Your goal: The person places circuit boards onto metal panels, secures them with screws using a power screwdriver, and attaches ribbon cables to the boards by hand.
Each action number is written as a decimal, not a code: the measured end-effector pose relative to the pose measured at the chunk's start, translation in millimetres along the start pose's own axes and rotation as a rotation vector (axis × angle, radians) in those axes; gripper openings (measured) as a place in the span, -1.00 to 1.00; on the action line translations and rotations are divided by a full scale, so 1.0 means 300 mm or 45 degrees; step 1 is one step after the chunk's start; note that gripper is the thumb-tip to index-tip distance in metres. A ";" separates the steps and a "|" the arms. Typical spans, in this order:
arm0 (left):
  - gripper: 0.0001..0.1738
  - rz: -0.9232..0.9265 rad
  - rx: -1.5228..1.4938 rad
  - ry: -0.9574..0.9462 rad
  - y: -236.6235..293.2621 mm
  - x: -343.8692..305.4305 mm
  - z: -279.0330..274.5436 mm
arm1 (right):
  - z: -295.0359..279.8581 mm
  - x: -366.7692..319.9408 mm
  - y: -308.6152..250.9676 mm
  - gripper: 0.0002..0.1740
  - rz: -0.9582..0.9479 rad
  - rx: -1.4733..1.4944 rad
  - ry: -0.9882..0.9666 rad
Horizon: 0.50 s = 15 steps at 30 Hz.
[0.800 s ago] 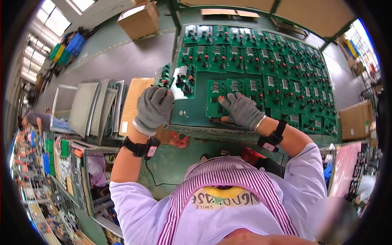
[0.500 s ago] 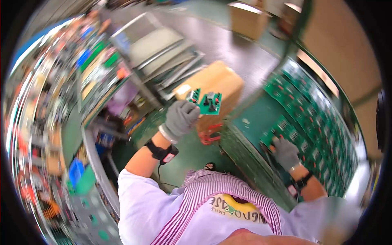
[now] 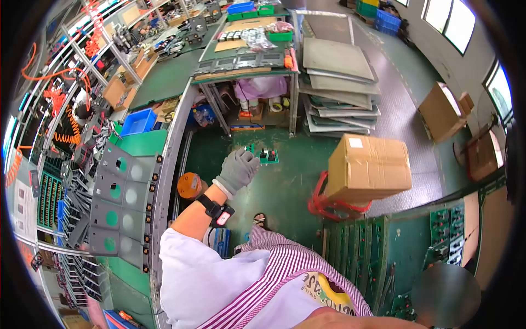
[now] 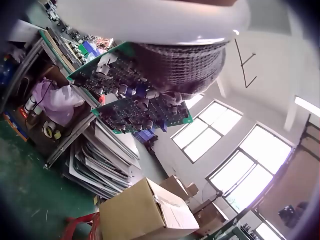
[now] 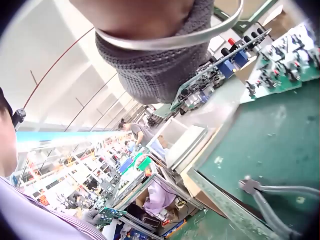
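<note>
One right hand (image 5: pixel 152 70), right wrist only

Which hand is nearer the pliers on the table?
The right hand, raised at the table, with the pliers lying below it; the left hand is farther off, over the floor.

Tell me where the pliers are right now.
In the right wrist view, the pliers lie at the lower right, on the green table near its edge; the nearest landmark is the group of boards at the upper right.
</note>
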<state>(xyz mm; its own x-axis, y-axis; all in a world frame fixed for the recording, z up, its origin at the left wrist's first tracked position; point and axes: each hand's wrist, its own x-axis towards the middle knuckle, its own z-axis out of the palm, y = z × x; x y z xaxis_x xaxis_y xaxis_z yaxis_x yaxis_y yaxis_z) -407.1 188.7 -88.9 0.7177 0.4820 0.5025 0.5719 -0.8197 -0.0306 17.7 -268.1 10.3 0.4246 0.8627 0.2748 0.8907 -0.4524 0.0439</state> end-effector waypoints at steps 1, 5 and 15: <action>-0.89 -0.021 -0.012 0.002 -0.046 -0.005 0.008 | -0.031 0.038 -0.018 -0.65 -0.049 -0.023 0.041; -0.91 -0.029 -0.098 0.037 -0.259 -0.003 0.069 | -0.081 0.228 -0.245 -0.61 -0.165 -0.075 0.197; -0.88 -0.126 -0.131 -0.083 -0.887 0.002 0.178 | 0.127 0.919 -1.059 -0.70 -0.416 0.131 -0.021</action>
<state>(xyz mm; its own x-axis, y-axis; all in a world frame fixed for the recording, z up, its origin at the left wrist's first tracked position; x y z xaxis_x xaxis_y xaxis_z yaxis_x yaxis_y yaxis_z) -537.7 423.8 -126.6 0.6864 0.5782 0.4410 0.5996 -0.7932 0.1067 -142.0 121.9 35.6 0.1157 0.9623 0.2462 0.9915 -0.1269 0.0300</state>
